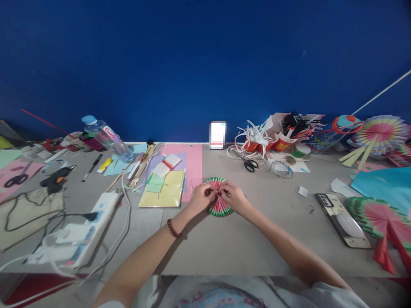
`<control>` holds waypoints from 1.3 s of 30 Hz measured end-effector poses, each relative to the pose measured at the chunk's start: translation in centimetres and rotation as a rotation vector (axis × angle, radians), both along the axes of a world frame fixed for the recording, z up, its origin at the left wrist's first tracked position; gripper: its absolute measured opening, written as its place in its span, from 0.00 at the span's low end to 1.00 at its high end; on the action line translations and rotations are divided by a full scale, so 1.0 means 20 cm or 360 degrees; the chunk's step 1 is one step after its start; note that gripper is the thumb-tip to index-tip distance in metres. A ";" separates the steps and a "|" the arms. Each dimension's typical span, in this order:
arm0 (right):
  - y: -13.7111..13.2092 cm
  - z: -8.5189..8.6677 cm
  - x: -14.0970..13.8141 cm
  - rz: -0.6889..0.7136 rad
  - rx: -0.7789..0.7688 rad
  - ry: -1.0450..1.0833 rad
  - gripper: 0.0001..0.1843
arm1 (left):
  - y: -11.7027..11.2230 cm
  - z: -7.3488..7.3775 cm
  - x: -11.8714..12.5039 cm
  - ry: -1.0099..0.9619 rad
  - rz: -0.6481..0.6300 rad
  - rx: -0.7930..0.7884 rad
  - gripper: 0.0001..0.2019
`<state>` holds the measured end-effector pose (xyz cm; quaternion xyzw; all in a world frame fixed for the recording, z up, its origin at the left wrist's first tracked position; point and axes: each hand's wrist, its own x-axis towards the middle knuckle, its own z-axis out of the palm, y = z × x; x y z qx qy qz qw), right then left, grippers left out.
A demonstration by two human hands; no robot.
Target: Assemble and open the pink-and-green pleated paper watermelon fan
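Both left hand point(202, 197) and right hand point(236, 199) pinch the pleated paper fan point(220, 208) near its centre. Pleating looks done; any fastening is hidden.

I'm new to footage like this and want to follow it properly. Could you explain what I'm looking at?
There is no machine here: a person works with two bare hands. The single picture comes from a camera worn on the head, looking forward and down. The left hand and right hand meet at the middle of a pleated pink and green paper fan, pinching it there. It lies on a grey table. To the left are a power strip, a plastic bottle and a yellow pack. To the right are scissors and a phone with a computer mouse on it.
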<state>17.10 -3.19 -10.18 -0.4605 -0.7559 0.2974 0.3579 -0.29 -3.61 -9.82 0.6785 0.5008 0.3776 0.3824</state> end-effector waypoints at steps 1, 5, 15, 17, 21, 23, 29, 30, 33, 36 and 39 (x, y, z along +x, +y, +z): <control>0.00 0.00 0.00 -0.0004 0.0025 -0.0018 0.09 | 0.00 0.00 0.00 -0.0005 0.0005 -0.0003 0.06; 0.01 0.00 0.01 -0.0051 0.0065 -0.0073 0.09 | 0.00 0.00 0.00 -0.0023 0.0012 -0.0023 0.05; -0.03 0.08 0.02 0.0003 0.0147 -0.0070 0.07 | 0.00 -0.01 0.00 -0.0114 0.0027 -0.0091 0.08; -0.04 0.09 0.01 0.0027 0.0201 -0.0131 0.05 | 0.00 0.00 0.00 -0.0114 0.0027 -0.0104 0.08; -0.05 0.07 0.00 0.0028 0.0279 -0.0269 0.07 | 0.00 0.01 0.00 -0.0119 0.0004 -0.0133 0.08; -0.05 0.06 -0.01 0.0023 0.0307 -0.0303 0.09 | 0.00 0.01 0.00 -0.0121 -0.0002 -0.0146 0.08; -0.04 0.04 -0.01 0.0023 0.0338 -0.0412 0.10 | 0.00 0.01 0.00 -0.0118 -0.0009 -0.0161 0.08; -0.04 0.03 -0.01 0.0020 0.0340 -0.0425 0.11 | 0.00 0.01 0.00 -0.0118 -0.0010 -0.0161 0.08; -0.04 0.03 -0.01 0.0007 0.0368 -0.0439 0.11 | 0.00 0.01 0.01 -0.0116 -0.0009 -0.0155 0.08; -0.04 0.02 0.00 0.0001 0.0411 -0.0481 0.11 | 0.01 0.00 0.01 -0.0106 0.0001 -0.0146 0.08; -0.04 0.01 0.00 -0.0018 0.0472 -0.0567 0.11 | 0.01 0.00 0.01 -0.0109 0.0004 -0.0148 0.07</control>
